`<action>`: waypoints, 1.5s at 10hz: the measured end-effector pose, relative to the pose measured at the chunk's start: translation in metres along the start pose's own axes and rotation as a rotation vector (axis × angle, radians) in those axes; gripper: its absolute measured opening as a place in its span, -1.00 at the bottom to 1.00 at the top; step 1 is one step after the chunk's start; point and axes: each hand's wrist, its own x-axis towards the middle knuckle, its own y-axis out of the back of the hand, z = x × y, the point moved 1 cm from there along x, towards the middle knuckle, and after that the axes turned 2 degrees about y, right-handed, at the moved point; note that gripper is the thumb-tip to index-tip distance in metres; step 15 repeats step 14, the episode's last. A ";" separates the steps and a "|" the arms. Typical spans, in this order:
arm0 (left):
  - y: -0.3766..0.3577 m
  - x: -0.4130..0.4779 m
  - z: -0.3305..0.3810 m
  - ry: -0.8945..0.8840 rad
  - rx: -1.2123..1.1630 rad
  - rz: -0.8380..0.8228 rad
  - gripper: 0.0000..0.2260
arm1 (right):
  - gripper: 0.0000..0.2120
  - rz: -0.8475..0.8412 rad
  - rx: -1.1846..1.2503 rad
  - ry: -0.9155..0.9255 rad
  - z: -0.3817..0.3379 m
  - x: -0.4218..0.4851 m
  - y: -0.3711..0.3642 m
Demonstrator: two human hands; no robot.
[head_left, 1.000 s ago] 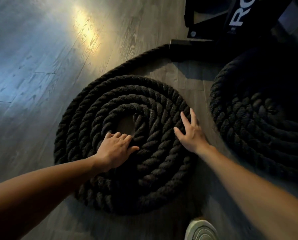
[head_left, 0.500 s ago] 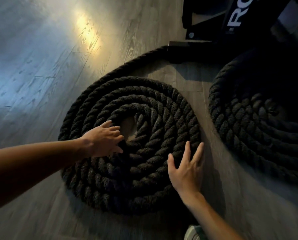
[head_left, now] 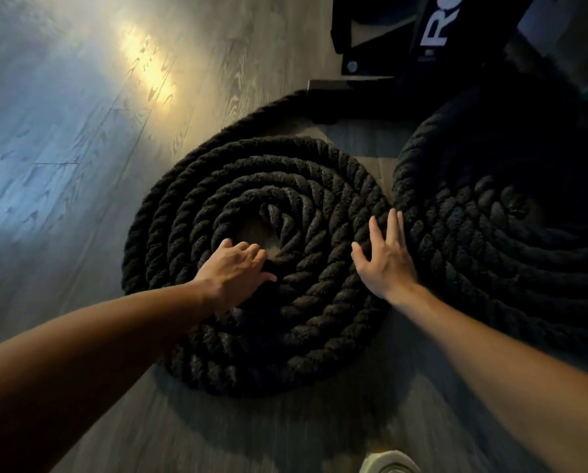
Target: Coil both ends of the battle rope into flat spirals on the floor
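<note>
A thick black battle rope lies on the wood floor in two flat spirals. The left spiral (head_left: 258, 213) fills the middle of the view, with a small gap of bare floor at its centre. The right spiral (head_left: 490, 254) lies beside it, nearly touching. My left hand (head_left: 234, 271) rests palm down on the inner turns of the left spiral, fingers curled at the centre gap. My right hand (head_left: 384, 257) lies flat with fingers spread on the left spiral's right edge, fingertips where the two spirals meet. Neither hand grips the rope.
A black equipment frame (head_left: 381, 63) with white lettering stands at the back right; the rope's tail (head_left: 251, 114) runs up to its base. Grey wood floor (head_left: 64, 148) stretches to the left. A white shoe tip (head_left: 388, 464) shows at the bottom edge.
My right hand moved from the spiral's lower right up to its right edge. My left hand shifted right toward the centre gap. The left spiral now sits closer to the right one.
</note>
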 end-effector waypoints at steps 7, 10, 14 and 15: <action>0.008 0.031 0.019 0.166 -0.159 -0.049 -0.46 | -0.38 0.190 0.214 -0.126 -0.004 -0.015 -0.011; 0.008 0.037 0.022 0.259 -0.233 -0.063 -0.36 | -0.38 0.198 0.182 -0.077 0.006 0.004 -0.011; 0.083 -0.033 -0.006 0.023 -0.347 -0.416 -0.68 | -0.35 -0.037 0.160 -0.114 0.001 -0.047 0.007; 0.083 -0.033 -0.006 0.023 -0.347 -0.416 -0.68 | -0.35 -0.037 0.160 -0.114 0.001 -0.047 0.007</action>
